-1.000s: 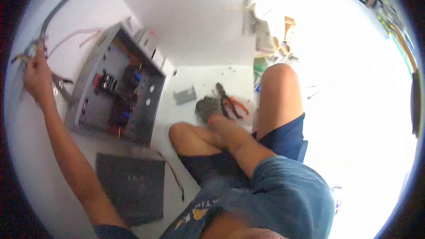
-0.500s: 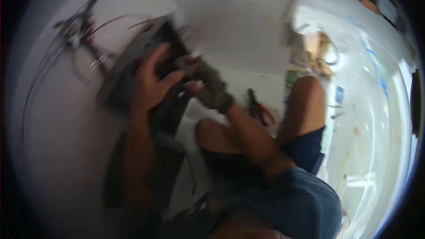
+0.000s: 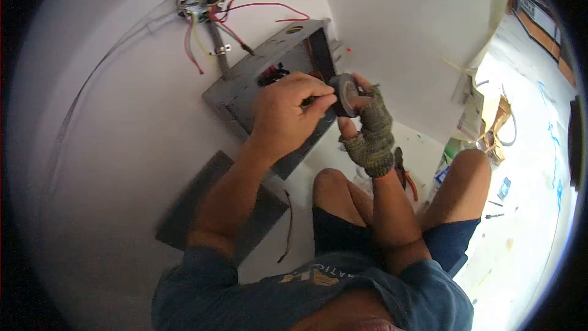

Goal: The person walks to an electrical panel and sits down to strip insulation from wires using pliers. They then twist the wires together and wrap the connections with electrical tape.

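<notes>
A roll of black electrical tape (image 3: 339,96) stands on edge between my hands, in front of the open grey metal electrical box (image 3: 245,79). My right hand (image 3: 372,129), in a worn fingerless knit glove, grips the roll with its fingers around the rim and in the core. My bare left hand (image 3: 285,113) is closed in a pinch at the roll's near edge, apparently on the tape; a loose end is too small to make out. Dark and red wires (image 3: 272,75) show inside the box, partly behind my left hand.
A round junction box (image 3: 201,1) with loose coloured wires is on the wall at upper left. A dark flat panel (image 3: 260,214) lies below the metal box, beside a short cable (image 3: 288,227). Orange-handled pliers (image 3: 404,175) lie near my knees. Cardboard (image 3: 495,125) sits at right.
My left hand has gone from spread fingers to a pinch at the tape roll. The view has swung, so the box and both hands appear further right, and the blur has cleared.
</notes>
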A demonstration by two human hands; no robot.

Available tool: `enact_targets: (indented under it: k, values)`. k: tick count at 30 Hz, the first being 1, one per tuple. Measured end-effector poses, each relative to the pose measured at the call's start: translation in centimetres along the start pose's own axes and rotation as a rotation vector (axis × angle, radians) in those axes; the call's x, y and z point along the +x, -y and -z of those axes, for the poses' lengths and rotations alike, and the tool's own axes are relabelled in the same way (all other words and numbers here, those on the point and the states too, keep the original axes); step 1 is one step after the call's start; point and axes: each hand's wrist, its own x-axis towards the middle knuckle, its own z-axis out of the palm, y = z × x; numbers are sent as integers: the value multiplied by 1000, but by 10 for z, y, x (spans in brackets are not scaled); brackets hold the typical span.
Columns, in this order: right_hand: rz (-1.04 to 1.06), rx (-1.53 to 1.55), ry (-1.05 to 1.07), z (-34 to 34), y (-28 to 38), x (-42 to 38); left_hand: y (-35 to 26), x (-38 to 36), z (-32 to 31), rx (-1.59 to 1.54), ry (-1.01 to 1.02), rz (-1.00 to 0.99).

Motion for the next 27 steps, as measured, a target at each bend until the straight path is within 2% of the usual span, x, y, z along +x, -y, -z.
enact_targets:
  k: [1,3,5,11,15,17,18,20,21,23,24,26,27]
  values:
    - [8,23,6,2,4,2,-2,0,2,23,-9,6]
    - [94,-166,21,2,9,6,-3,3,7,-21,37,65]
    - [96,-114,16,-6,9,7,0,5,14,-16,55,71]
    - [114,-161,37,-16,24,19,2,9,34,95,152,29]
    - [133,-150,58,-26,31,32,3,8,39,189,106,-63]
    - [407,-197,25,-25,35,46,2,3,39,103,153,0]
    - [409,-197,24,-21,41,53,-1,2,41,104,152,-2]
    - [247,39,312,-14,54,64,-10,-3,46,-3,113,86]
    - [245,40,317,-16,50,67,-10,-4,49,-4,111,90]
    - [143,-51,336,-22,29,77,-8,-5,59,-44,170,146]
    - [307,-275,263,-25,13,87,-8,-5,63,-43,169,144]
    - [259,-398,199,-27,-40,112,-7,1,74,-195,-9,-228]
    - [210,-516,135,-30,-54,125,-16,13,91,-120,-97,-32]
